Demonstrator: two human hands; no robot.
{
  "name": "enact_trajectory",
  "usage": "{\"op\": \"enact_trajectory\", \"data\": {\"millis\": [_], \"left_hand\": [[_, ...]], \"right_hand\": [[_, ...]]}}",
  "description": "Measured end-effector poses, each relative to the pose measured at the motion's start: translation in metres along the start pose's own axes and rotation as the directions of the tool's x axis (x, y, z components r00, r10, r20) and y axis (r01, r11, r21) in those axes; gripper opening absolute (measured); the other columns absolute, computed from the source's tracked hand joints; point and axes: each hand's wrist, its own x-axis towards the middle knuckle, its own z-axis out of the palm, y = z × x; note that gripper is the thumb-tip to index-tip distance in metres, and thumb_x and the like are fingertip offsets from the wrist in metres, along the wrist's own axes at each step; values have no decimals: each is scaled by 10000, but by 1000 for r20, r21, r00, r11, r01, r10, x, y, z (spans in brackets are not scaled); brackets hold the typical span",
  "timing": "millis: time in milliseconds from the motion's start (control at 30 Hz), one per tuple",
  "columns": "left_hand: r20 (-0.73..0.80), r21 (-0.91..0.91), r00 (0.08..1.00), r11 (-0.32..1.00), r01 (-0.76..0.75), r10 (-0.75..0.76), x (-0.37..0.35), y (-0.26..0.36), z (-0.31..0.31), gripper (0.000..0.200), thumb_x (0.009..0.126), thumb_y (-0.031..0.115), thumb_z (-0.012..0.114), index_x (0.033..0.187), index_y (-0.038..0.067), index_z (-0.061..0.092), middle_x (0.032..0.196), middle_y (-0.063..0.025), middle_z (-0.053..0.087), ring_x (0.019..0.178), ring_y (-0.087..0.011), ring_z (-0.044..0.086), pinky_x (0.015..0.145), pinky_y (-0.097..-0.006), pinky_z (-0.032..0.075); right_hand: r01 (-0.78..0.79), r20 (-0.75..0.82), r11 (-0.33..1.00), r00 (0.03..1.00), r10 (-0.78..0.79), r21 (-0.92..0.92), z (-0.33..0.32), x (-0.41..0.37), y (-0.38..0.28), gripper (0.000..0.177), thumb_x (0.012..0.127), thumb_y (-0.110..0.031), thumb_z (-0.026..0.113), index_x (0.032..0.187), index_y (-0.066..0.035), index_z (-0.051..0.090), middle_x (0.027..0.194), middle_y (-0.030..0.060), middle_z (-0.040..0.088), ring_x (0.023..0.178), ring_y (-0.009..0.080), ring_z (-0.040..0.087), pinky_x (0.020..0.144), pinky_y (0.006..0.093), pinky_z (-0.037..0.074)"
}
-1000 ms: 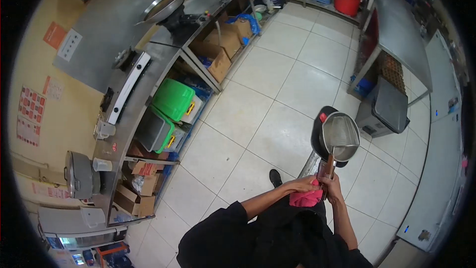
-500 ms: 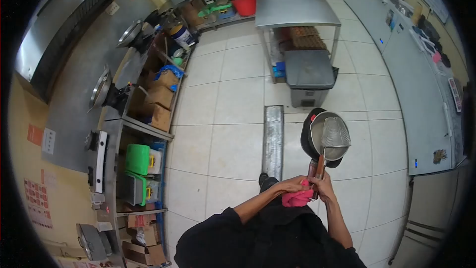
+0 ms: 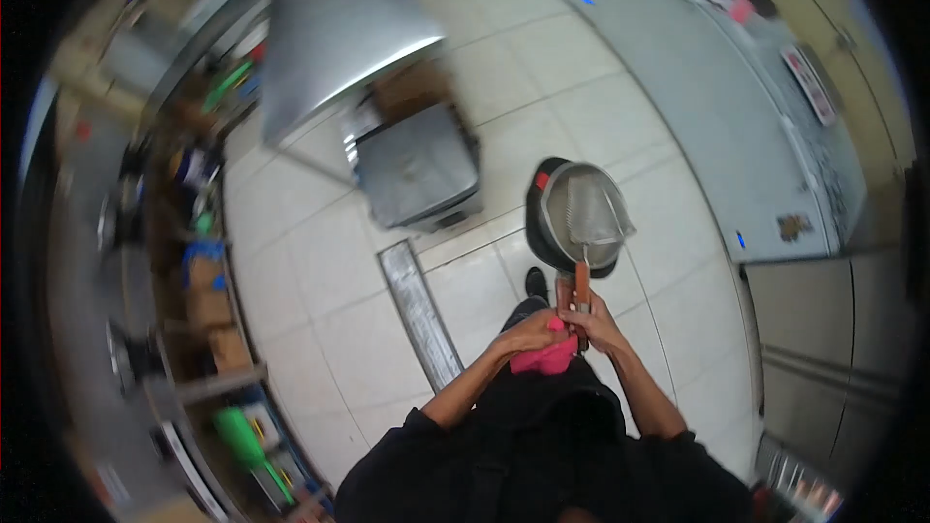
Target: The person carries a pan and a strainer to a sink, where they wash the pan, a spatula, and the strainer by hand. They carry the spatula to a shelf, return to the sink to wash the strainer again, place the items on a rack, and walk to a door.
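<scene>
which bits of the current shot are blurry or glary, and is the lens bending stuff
Head view: shelves at picture left smeared, strainer and pink cloth clearer; head view: bright glare along the near edge of the steel table; head view: wide-lens bending, the pale freezer edge bowed, picture corners black.

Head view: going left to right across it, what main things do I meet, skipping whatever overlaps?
Blurred green lid → grey lidded bin → left hand → mesh strainer → brown patch on the pale cabinet's side.
</scene>
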Motion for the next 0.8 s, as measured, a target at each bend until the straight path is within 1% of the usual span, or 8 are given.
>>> {"op": "enact_trajectory", "data": {"millis": [67, 133, 267, 367, 467, 600, 733, 800], "left_hand": [[43, -134, 997, 990, -53, 60, 56, 12, -28, 327, 801, 124, 582, 1104, 12, 535, 1014, -57, 590, 946, -148, 543, 861, -291, 427], [100, -295, 994, 955, -7, 38, 108, 41, -57, 375, 813, 133, 591, 1156, 12, 502, 1052, -51, 573, 975, -141, 534, 892, -288, 413], [54, -237, 983, 959, -158, 175, 173, 95, -112, 420, 826, 189, 616, 1190, 33, 476, 1084, -36, 551, 1016, -135, 510, 922, -272, 391], [87, -329, 993, 943, -50, 83, 245, 129, -159, 430, 812, 224, 647, 1165, 38, 487, 1026, -25, 546, 979, -123, 510, 897, -255, 394], [46, -331, 998, 943, -32, 50, 313, 151, -194, 422, 814, 228, 651, 1153, 35, 490, 1006, -23, 542, 957, -113, 511, 875, -250, 400], [-114, -301, 973, 927, -225, 200, 392, 201, -247, 337, 839, 186, 622, 1114, 30, 506, 986, -21, 544, 920, -104, 519, 843, -248, 412], [-231, -346, 970, 925, -160, 82, 450, 230, -301, 294, 835, 203, 617, 1058, 39, 519, 958, -42, 557, 938, -129, 524, 871, -285, 407], [-299, -287, 943, 928, -237, 148, 479, 241, -336, 298, 838, 196, 613, 1066, 32, 515, 967, -45, 566, 931, -134, 531, 861, -278, 415]], "right_hand": [[-43, 22, 999, 999, 43, -28, -23, 38, -48, 473, 725, -21, 652, 1152, -5, 450, 868, 39, 542, 744, 107, 538, 624, 246, 451], [40, -36, 997, 998, -42, -66, -54, 74, -91, 480, 724, -14, 644, 1162, -5, 446, 873, 38, 537, 744, 113, 540, 624, 250, 457], [100, -66, 986, 992, -109, -130, -67, 125, -186, 512, 728, 9, 615, 1199, 3, 417, 935, 69, 554, 768, 132, 563, 621, 259, 472], [349, 29, 845, 929, -370, -406, -126, 198, -219, 574, 731, 22, 595, 1255, 13, 360, 1068, 119, 552, 854, 167, 603, 597, 255, 485], [76, 26, 980, 997, -73, -186, -163, 240, -315, 643, 728, 11, 591, 1300, 18, 298, 1212, 166, 498, 968, 201, 606, 587, 254, 501], [186, 75, 964, 982, -175, -190, -201, 309, -430, 657, 744, 3, 566, 1313, 49, 241, 1248, 168, 481, 971, 240, 621, 510, 224, 494], [166, 56, 964, 986, -158, -206, -235, 408, -520, 524, 739, -12, 554, 1212, 45, 337, 1168, 154, 540, 889, 247, 655, 461, 195, 457], [122, 7, 952, 992, -125, -280, -250, 466, -551, 530, 722, -13, 565, 1204, 41, 352, 1127, 139, 554, 846, 223, 655, 461, 207, 452]]}}
